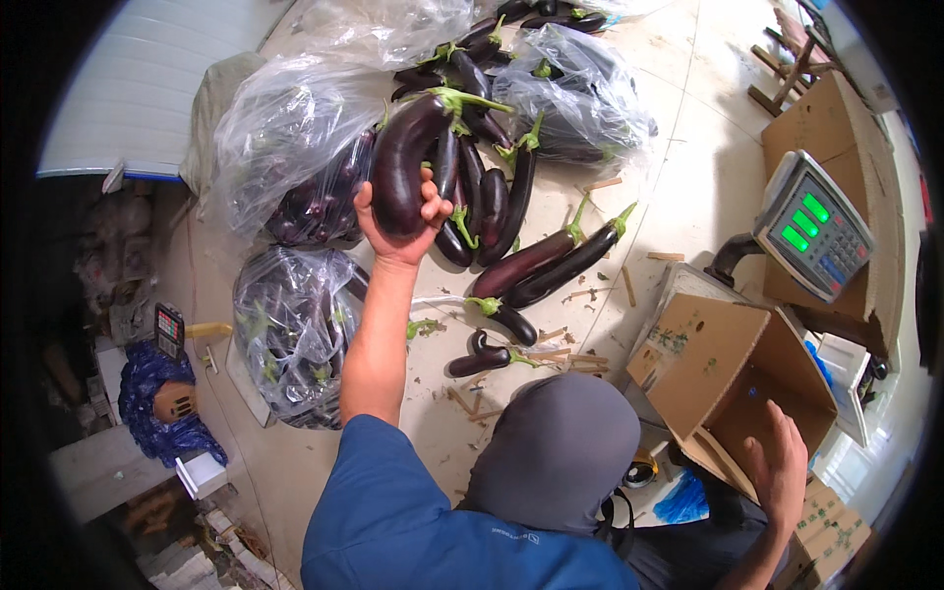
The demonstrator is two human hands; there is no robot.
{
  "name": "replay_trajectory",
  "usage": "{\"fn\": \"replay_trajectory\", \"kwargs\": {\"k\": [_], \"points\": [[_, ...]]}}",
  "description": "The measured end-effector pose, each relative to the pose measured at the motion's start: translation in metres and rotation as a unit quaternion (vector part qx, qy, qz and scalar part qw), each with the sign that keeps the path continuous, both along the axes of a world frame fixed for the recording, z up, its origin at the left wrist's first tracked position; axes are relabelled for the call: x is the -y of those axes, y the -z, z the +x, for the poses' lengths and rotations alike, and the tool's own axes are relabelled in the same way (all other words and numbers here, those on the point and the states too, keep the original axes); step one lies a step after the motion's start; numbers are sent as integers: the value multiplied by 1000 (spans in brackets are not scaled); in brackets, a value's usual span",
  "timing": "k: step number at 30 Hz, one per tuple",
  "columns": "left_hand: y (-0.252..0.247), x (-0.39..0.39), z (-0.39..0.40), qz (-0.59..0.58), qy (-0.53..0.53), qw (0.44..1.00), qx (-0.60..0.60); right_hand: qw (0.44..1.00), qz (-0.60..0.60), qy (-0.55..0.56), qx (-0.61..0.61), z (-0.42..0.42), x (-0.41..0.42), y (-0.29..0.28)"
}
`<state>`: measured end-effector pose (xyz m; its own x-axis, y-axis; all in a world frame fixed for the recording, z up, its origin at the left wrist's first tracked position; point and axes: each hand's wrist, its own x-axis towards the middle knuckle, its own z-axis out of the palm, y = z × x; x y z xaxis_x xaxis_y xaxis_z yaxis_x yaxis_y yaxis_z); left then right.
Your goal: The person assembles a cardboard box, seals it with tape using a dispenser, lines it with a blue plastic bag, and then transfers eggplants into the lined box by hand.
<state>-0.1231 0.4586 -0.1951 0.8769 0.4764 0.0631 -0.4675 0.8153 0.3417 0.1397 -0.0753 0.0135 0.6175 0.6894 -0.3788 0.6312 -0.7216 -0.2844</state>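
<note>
In my left hand [402, 225] is a large curved eggplant [405, 158], its green stem pointing up and right; the palm faces up beneath its lower end, with thumb and fingers around it. My right hand [782, 461] holds nothing, fingers apart, at the mouth of an open cardboard box [700, 361]; I cannot tell whether it touches the box. Beyond the held eggplant lies a pile of eggplants [472, 177] on the tiled floor. Two long eggplants [546, 265] lie side by side nearer me, with a small one [516, 324] and an oddly bent one [479, 361] below them.
Clear plastic bags of eggplants stand left [295, 332], upper left [310, 155] and upper right [575, 103]. A lit scale display [815, 225] rises behind the box, beside a larger carton [818, 133]. Tape [640, 470] lies near my right leg. Cardboard strips [582, 361] litter the floor.
</note>
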Motion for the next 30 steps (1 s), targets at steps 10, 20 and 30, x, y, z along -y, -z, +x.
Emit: {"fn": "replay_trajectory", "kwargs": {"k": [10,20,30], "points": [[-82,111,60,132,170,976,-21,991,123,-11,48,-4,11,-42],[-23,163,81,590,-105,652,-465,932,233,205,186,-1,164,-78],[99,162,31,737,-75,272,-614,843,176,502,-79,-16,356,133]]}}
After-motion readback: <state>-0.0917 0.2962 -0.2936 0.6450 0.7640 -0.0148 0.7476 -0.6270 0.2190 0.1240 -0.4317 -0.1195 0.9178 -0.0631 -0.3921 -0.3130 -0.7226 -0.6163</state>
